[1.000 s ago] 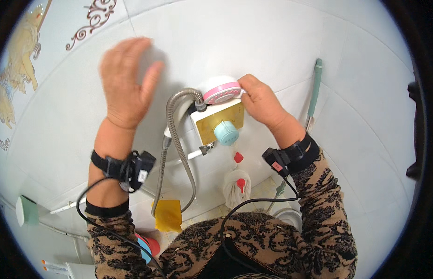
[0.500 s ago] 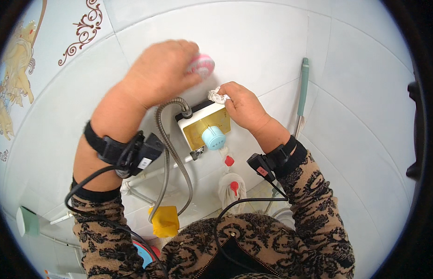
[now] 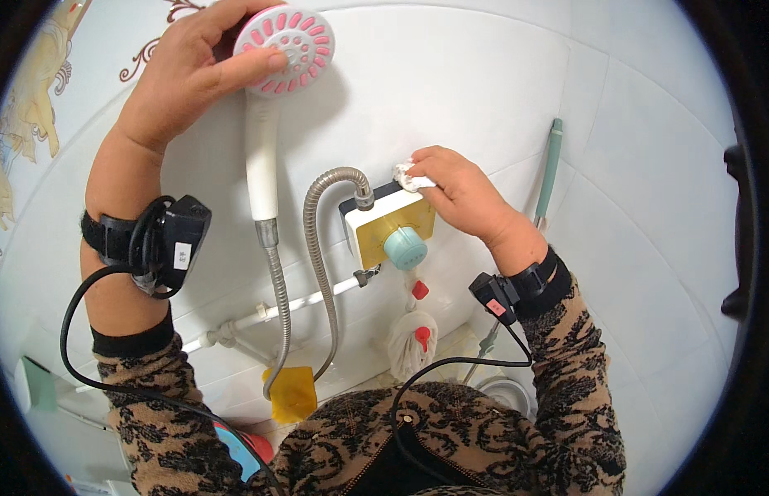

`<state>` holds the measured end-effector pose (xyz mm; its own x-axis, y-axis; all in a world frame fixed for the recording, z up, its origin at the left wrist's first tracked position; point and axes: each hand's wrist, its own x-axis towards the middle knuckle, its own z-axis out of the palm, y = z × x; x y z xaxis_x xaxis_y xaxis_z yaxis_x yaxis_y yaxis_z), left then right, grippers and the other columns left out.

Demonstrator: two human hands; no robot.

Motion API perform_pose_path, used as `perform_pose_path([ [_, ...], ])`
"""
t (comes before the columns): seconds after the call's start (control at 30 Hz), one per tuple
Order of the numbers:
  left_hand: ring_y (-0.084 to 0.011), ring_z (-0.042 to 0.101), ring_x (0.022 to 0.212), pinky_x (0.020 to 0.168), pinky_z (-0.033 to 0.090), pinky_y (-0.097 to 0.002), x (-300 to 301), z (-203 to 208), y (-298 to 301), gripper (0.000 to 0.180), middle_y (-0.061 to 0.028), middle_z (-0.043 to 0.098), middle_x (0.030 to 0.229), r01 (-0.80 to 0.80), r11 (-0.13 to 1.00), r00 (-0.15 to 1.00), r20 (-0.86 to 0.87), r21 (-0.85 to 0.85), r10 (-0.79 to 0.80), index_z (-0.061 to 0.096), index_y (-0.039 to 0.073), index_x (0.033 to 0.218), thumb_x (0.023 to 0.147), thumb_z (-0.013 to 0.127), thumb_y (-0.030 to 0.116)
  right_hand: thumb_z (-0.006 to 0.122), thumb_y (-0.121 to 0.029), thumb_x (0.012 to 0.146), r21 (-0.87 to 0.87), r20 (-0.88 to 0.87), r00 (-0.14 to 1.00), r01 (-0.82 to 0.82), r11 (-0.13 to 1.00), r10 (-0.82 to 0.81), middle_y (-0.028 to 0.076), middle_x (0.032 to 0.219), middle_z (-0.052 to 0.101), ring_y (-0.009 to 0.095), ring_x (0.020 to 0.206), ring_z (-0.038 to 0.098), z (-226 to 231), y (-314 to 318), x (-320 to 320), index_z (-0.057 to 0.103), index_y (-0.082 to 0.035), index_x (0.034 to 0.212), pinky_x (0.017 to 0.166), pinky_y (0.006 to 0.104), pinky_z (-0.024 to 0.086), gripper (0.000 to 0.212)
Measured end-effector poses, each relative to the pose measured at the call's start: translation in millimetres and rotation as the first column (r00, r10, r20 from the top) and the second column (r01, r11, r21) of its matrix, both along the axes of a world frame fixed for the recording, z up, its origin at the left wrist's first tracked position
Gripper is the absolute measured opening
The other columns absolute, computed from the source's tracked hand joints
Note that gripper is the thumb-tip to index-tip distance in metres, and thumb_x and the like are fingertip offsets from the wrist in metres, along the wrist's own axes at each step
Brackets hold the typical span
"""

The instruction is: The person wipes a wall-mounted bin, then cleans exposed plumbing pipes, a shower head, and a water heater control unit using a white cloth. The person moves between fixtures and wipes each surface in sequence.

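My left hand (image 3: 186,74) is raised high against the white tiled wall and grips a pink and white shower head (image 3: 283,41), whose white handle (image 3: 262,161) hangs down to a metal hose (image 3: 278,306). My right hand (image 3: 459,194) presses a crumpled white cloth (image 3: 409,175) onto the top of a white and gold mixer box (image 3: 390,227) fixed to the wall. A teal knob (image 3: 405,246) sticks out of the box's front. A second metal hose (image 3: 318,240) curves up to the box's top left corner.
A white pipe (image 3: 269,314) runs along the wall below the box, with small red taps (image 3: 419,289) and a wrapped white bundle (image 3: 413,347) under it. A yellow object (image 3: 292,393) lies low down. A teal-handled tool (image 3: 548,174) leans against the wall at the right.
My left hand has taken the shower head off its place above the box and lifted it up and to the left. My right hand stayed on the box with the cloth.
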<state>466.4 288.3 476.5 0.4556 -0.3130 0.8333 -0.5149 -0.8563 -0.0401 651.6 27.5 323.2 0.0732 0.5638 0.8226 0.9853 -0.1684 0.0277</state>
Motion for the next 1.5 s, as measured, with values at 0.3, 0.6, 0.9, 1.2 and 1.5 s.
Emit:
perform_pose_path([
  [0.3, -0.0152, 0.067, 0.093, 0.082, 0.054, -0.0267, -6, 9, -18, 0.045, -0.0094, 0.071, 0.104, 0.247, 0.968, 0.969, -0.011, -0.042, -0.248, 0.063, -0.001, 0.120, 0.082, 0.079, 0.016, 0.052, 0.004, 0.075, -0.123, 0.089, 0.995, -0.039, 0.992, 0.051, 0.014, 0.101, 0.061, 0.035, 0.096, 0.060, 11, 13, -7, 0.062, -0.002, 0.097, 0.084, 0.0437, 0.051, 0.025],
  [0.6, -0.0157, 0.067, 0.094, 0.084, 0.055, -0.0274, 3, 9, -14, 0.043, -0.0097, 0.071, 0.104, 0.338, 0.938, 0.940, -0.026, -0.073, -0.341, 0.064, -0.001, 0.119, 0.082, 0.079, 0.013, 0.053, 0.003, 0.077, -0.119, 0.028, 0.999, -0.039, 0.992, 0.043, 0.015, 0.098, 0.061, 0.035, 0.094, 0.061, 13, 26, -19, 0.062, -0.004, 0.096, 0.084, 0.0427, 0.052, 0.022],
  [0.9, -0.0162, 0.068, 0.094, 0.083, 0.056, -0.0276, 8, 7, -11, 0.043, -0.0104, 0.072, 0.103, 0.331, 0.939, 0.940, -0.048, -0.095, -0.337, 0.064, -0.001, 0.119, 0.082, 0.079, 0.014, 0.054, 0.003, 0.077, -0.140, -0.111, 0.987, 0.103, 0.985, -0.119, 0.015, 0.097, 0.062, 0.035, 0.095, 0.061, 26, 9, -10, 0.063, -0.004, 0.095, 0.084, 0.0419, 0.051, 0.021],
  [1.2, -0.0159, 0.069, 0.091, 0.081, 0.056, -0.0273, 7, 10, -21, 0.039, -0.0098, 0.072, 0.101, 0.352, 0.929, 0.935, -0.013, -0.112, -0.356, 0.065, -0.001, 0.116, 0.082, 0.078, 0.013, 0.055, 0.001, 0.079, -0.065, -0.049, 0.998, 0.041, 0.997, -0.044, 0.014, 0.097, 0.063, 0.036, 0.092, 0.062, 19, 34, -21, 0.064, -0.006, 0.095, 0.080, 0.0439, 0.052, 0.020],
  [1.5, -0.0151, 0.068, 0.090, 0.081, 0.056, -0.0268, 3, 9, -27, 0.040, -0.0093, 0.072, 0.101, 0.373, 0.908, 0.922, -0.037, -0.192, -0.386, 0.066, -0.001, 0.116, 0.080, 0.078, 0.011, 0.061, 0.000, 0.084, -0.230, -0.449, 0.893, -0.091, 0.969, -0.023, 0.005, 0.089, 0.068, 0.014, 0.082, 0.060, 36, 28, -12, 0.063, -0.003, 0.100, 0.074, 0.0294, 0.049, 0.016],
])
